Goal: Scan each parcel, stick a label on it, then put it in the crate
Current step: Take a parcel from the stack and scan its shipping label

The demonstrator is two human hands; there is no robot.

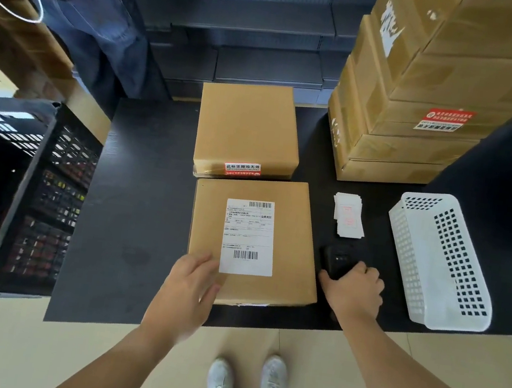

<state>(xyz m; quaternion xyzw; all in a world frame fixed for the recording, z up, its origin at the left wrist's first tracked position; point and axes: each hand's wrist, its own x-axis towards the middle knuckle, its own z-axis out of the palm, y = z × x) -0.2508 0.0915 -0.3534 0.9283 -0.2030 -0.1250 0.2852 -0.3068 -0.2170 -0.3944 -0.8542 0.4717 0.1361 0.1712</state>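
Here, a parcel (293, 248) tops the black table (140, 210) before seemingly perforated shelving (246, 21).

The right grip (355, 286) covers the near half of the scanner (337, 259). The left grip (189, 286), blurred, hides the parcel's (294, 238) near left corner. Print on its shipping label (248, 235) and on the small labels (348, 215) is too small to read. The crate (27, 194) runs off the left edge, the stack of cartons (426, 96) off the top and right.
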